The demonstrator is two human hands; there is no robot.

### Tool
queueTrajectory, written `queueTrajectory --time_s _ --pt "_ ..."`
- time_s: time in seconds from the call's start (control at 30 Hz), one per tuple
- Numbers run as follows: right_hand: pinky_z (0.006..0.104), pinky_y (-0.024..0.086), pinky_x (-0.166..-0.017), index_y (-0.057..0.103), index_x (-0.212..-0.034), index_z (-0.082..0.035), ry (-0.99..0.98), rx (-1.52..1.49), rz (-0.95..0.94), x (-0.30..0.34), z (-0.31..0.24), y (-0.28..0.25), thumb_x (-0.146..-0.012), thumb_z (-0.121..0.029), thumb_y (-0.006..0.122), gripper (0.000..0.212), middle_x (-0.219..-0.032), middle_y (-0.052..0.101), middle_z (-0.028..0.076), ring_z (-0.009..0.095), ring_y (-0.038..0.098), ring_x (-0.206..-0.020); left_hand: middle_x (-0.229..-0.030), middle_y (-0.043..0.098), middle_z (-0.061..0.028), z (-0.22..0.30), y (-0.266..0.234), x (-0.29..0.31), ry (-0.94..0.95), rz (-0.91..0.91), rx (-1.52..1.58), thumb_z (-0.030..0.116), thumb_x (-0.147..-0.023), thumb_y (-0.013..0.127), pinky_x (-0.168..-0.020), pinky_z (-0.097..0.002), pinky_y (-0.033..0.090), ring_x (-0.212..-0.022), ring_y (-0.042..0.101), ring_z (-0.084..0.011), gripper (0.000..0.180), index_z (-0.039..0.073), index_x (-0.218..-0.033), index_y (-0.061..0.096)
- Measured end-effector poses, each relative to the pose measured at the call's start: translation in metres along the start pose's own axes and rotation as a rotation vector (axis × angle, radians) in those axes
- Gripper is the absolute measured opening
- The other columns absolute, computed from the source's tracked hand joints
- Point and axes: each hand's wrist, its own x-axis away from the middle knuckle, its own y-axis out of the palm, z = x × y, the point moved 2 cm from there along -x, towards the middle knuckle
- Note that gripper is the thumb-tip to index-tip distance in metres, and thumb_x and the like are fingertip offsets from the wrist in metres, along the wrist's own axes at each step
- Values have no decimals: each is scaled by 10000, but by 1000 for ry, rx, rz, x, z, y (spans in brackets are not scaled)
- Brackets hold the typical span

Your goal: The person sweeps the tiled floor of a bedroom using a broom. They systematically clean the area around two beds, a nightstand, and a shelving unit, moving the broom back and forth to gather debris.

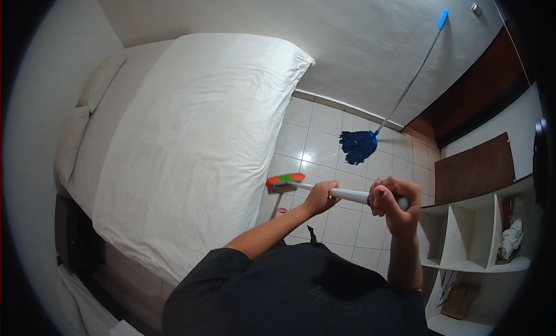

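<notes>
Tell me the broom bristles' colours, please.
The bristles are orange with a green middle, best in the head view.

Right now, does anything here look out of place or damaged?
Nothing stands out. The mop leans on the wall, and the broom head is beside the bed. At most, the white bundle in the shelf looks crumpled.

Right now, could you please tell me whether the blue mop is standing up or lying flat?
Standing, at a slant: the mop head is on the tiled floor, its blue grip high against the wall.
</notes>
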Motion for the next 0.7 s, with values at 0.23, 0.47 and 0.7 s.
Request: queueTrajectory --time_s 0.23,0.47,0.7 --pt "271 361 -492 457 -520 -13 -183 29 5 -64 -32 6 -730 -67 637 282 -478 464 57 154 430 -411 -511 478 -153 -67 -37 -60 91 -62 -242 262 -754 635 -468 -410 372 -505 489 -357 372 44 -528 435" --pt "272 350 -483 478 -563 -19 -425 350 11 -127 74 11 -735 -68 642 243 -525 471 64 163 442 -457 -803 597 -86 -162 -66 -184 -220 -1 -374 342 -688 691 -654 -431 435 -784 565 -301 282 111 -762 547" --pt "221 327 -464 537 -658 21 -68 375 240 -153 196 3 -803 -54 570 167 -569 479 38 95 428 -492 -885 543 -74 -200 -48 -189 -20 -6 -344 270 -685 689 -724 -424 418 -866 535 -311 355 109 -914 471"
